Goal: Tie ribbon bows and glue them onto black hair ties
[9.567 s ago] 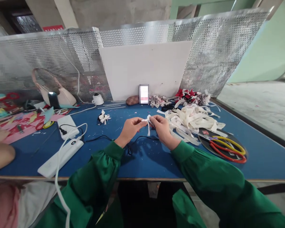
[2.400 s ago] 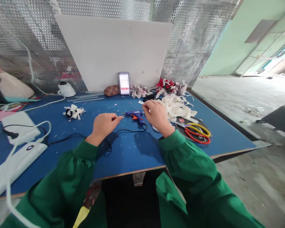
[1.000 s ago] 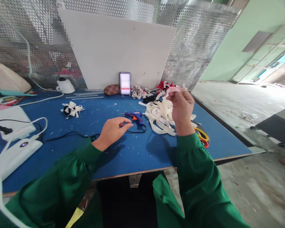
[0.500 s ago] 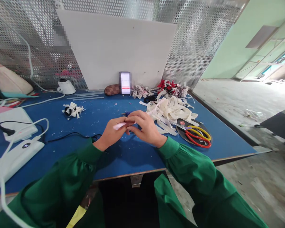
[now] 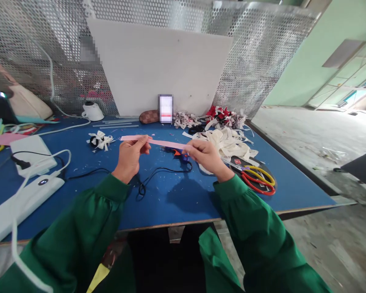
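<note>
A narrow pink ribbon (image 5: 167, 143) is stretched nearly level above the blue table. My left hand (image 5: 131, 156) pinches it near its left part, and a short end sticks out past the fingers. My right hand (image 5: 205, 156) pinches the other end between thumb and fingers. Behind and below the ribbon, partly hidden by my right hand, lies a blue glue gun (image 5: 183, 154) with an orange trigger and a black cord. Farther right sits a heap of cream ribbon strips (image 5: 230, 140).
Scissors (image 5: 259, 179) with red and yellow handles rest on a dark round pad at right. A white ribbon bow (image 5: 101, 140) lies at left. A power bank (image 5: 45, 185), cables and a white mug (image 5: 93, 111) stand farther left. A phone (image 5: 166, 109) leans at the back.
My hands, together before, have moved apart, drawing the pink ribbon out straight between them. The glue gun and its cord have come into sight. The view has shifted slightly.
</note>
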